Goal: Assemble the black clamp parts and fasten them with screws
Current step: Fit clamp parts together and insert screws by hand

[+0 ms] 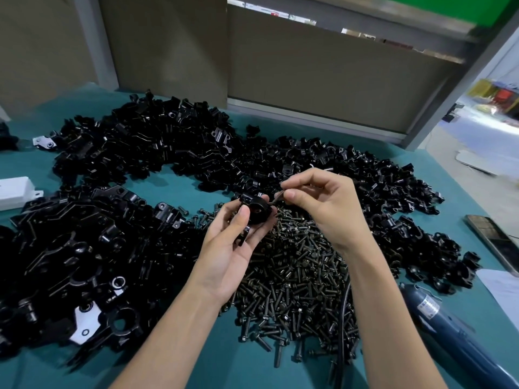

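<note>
So the person's got both hands up over the middle of the teal table. Left hand is palm-up, fingers curled under a black clamp with the thumb pressed on its near side, so the clamp sits up off the table, right above the far edge of the screw pile. Right hand is at about 2 o'clock from the left one, thumb and index fingertip pinching a small screw with its end right at the clamp's top edge. The other fingers are loosely curled behind. Can't tell if the screw is actually in a hole, too dark and small.

Around them it's parts everywhere: a big heap of clamp parts at 9 o'clock from the hands, another heap at 11, and more at 3. A blue power screwdriver lies at 5 o'clock, its cable running over the screws. There's a phone at the right edge and a white box way out at 9.
</note>
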